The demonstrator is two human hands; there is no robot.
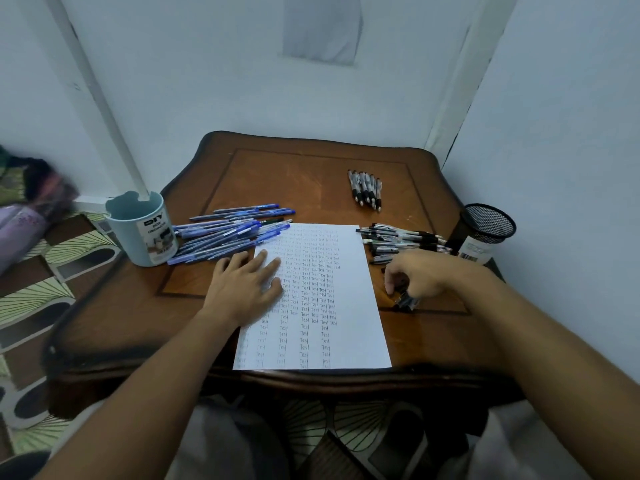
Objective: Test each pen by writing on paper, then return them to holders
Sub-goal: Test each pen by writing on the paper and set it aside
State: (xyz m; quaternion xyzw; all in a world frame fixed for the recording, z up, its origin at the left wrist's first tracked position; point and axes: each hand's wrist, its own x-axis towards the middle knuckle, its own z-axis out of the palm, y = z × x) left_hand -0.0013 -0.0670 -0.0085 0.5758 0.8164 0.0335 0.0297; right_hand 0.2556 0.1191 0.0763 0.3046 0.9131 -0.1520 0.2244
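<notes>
Black-and-silver pens [403, 299], a small bunch, lie on the desk [311, 168] just right of the paper [346, 258], under the right hand [420, 277]. The fingers [390, 280] curl down around the bunch and appear to gather it; exactly how many pens they hold cannot be told. Judged from their look, the pens are light, stiff and smooth, so they would roll or slip apart if held loosely; the dark rubber grip near each tip likely offers the surest hold.

The left hand [247, 284] rests flat on the left edge of the paper, fingers straight and spread, pinning the thin sheet, which would otherwise slide easily. The paper is filled with columns of the word "Test" down most of its length.

Beyond the paper's right edge lies a loose pile of black pens [401, 239], and past it a black mesh holder [486, 230] stands close to the desk's right rim. Left of the paper lies a heap of blue pens [228, 233], then a pale blue holder [142, 230] at the left rim. Behind the paper, a neat row of six pens [367, 188] lies apart. Open desk remains behind the paper; both holders stand near edges, so a knock could tip them off.
</notes>
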